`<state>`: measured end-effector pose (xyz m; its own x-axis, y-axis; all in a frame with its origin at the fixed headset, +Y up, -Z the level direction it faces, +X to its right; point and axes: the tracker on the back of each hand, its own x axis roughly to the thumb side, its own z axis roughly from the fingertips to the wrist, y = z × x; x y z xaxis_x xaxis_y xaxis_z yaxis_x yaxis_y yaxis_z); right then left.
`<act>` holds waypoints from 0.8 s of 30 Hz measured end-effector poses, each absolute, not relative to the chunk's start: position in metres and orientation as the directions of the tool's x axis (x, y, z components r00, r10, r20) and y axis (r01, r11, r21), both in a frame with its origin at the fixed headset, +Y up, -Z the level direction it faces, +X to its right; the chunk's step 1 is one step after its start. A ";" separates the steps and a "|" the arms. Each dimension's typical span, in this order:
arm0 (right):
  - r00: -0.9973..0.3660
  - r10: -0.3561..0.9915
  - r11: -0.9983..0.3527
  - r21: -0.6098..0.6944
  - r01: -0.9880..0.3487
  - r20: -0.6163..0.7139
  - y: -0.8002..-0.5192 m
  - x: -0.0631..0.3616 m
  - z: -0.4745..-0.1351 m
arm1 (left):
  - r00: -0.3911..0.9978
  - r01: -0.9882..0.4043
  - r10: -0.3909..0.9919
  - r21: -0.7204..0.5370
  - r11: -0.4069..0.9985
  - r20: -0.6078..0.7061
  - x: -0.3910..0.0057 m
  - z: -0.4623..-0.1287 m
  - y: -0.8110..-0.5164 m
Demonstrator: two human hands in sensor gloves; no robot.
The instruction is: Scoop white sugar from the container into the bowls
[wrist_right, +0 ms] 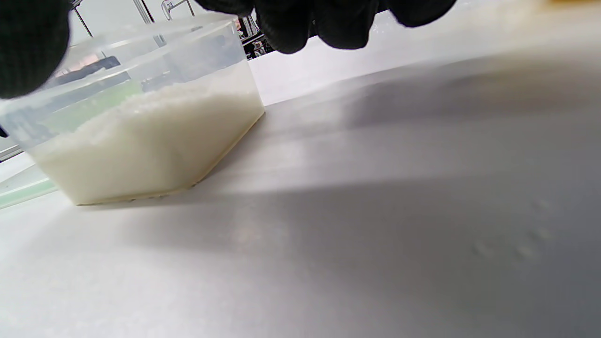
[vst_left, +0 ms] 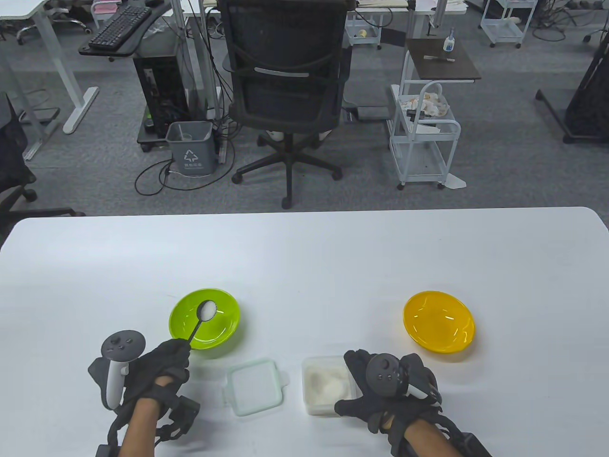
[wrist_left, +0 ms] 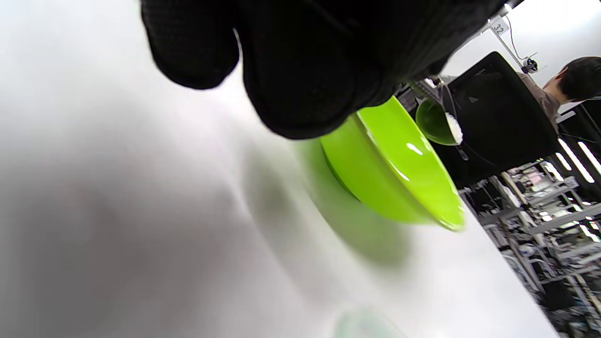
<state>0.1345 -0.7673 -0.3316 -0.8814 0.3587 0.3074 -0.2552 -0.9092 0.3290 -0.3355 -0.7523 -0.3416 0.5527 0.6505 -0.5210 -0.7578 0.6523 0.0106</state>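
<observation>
Bright, even overhead light. Soft shadows under hands (wrist_right: 328, 23) on counter (wrist_right: 375, 211). Glare spots on green bowl (wrist_left: 399, 173). Wrist views blurred up close, edges bent by wide lens.

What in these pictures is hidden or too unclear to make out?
- Table view: the right hand covers the right edge of the sugar container; the glove hides any contact.
- Left wrist view: the left hand blocks the handle of the spoon; the lid is a blur at the bottom edge.
- Table view: sugar already in the green bowl cannot be told from glare.
</observation>
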 end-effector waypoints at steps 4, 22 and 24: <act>-0.881 0.359 -0.909 0.329 -0.256 0.307 -0.767 0.135 -0.331 | 0.663 -0.614 0.542 0.038 0.788 -0.516 -0.333 -0.342 -0.745; -0.883 0.351 -0.913 0.322 -0.250 0.312 -0.767 0.134 -0.331 | 0.898 0.189 -0.128 0.106 0.976 -0.421 -0.267 -0.340 -0.729; -0.883 0.353 -0.913 0.323 -0.251 0.311 -0.768 0.134 -0.331 | 0.898 0.190 -0.130 0.104 0.976 -0.420 -0.267 -0.340 -0.729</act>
